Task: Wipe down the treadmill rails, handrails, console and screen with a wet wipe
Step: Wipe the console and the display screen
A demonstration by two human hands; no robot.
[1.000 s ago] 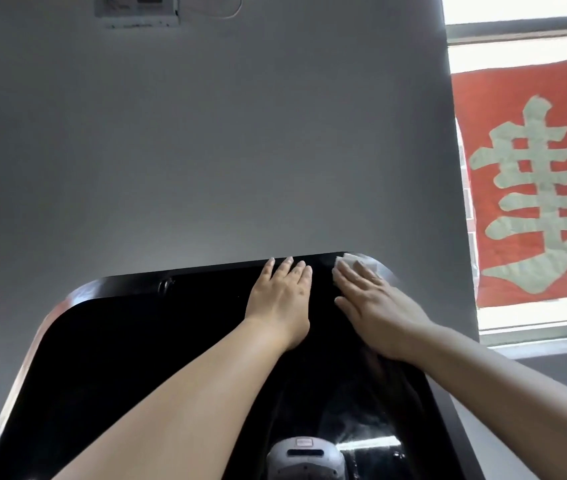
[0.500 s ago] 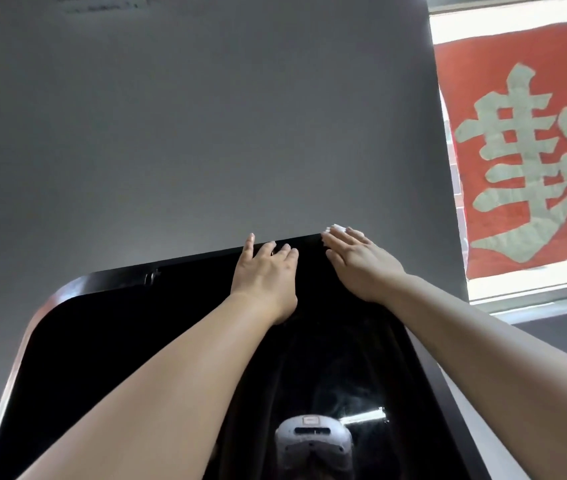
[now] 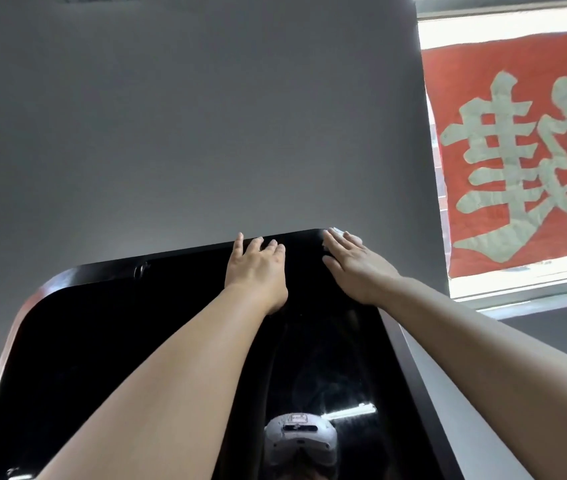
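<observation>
The treadmill's glossy black screen [image 3: 109, 341] fills the lower part of the head view, tilted up toward a grey wall. My left hand [image 3: 258, 268] lies flat on the glass near its top edge, fingers straight. My right hand [image 3: 354, 265] presses flat at the screen's top right corner with a white wet wipe [image 3: 339, 233] under its fingers; only a small white edge of the wipe shows past the fingertips. Both forearms reach up across the screen.
A grey wall [image 3: 188, 116] rises behind the screen. A window with a red banner bearing a pale character [image 3: 524, 150] is at the right. The glass reflects a white headset [image 3: 301, 438] at the bottom. A grey side rim [image 3: 448, 393] borders the screen.
Both hands have slid up the screen toward its top edge, the right hand carrying the wipe into the top right corner. The view has tilted slightly.
</observation>
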